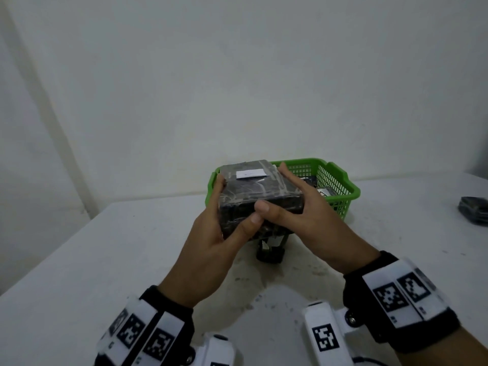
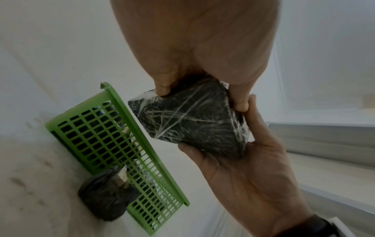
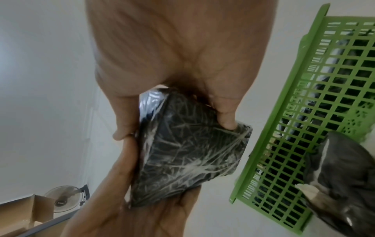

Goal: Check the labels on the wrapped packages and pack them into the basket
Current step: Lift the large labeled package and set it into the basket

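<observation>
A black box-shaped package (image 1: 260, 192) wrapped in clear film is held above the table in front of the green basket (image 1: 340, 184). A white label (image 1: 250, 173) sits on its top face. My left hand (image 1: 211, 233) grips its left side and near corner, and my right hand (image 1: 303, 215) grips its right side, thumbs meeting at the front. The left wrist view shows the package (image 2: 192, 121) from below, and so does the right wrist view, where the package (image 3: 188, 154) lies between both hands. The basket (image 2: 113, 144) holds dark wrapped packages, one with a white label (image 1: 323, 192).
A smaller dark wrapped package (image 1: 270, 249) with a white label lies on the white table (image 1: 105, 260) just under my hands, next to the basket (image 3: 304, 128). Another dark package (image 1: 474, 211) lies at the table's far right edge. A white wall stands behind.
</observation>
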